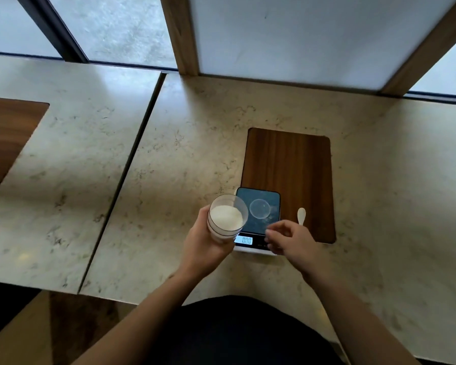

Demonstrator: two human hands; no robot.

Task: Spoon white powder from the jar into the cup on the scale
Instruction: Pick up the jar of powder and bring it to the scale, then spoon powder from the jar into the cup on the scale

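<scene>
The left hand [200,248] grips an open clear jar [227,219] of white powder [226,216] just left of the digital scale [258,219]. A clear cup [259,209] sits on the scale. The right hand [290,239], fingers loosely curled, hovers beside a white spoon [301,216] lying on the wooden inlay [290,164].

- Scale [258,206] front corner hidden under right hand [287,239]; display digits too small to read.
- Jar [227,218] base covered by left hand [203,248].
- Spoon [301,216] handle end hidden behind fingers.
</scene>
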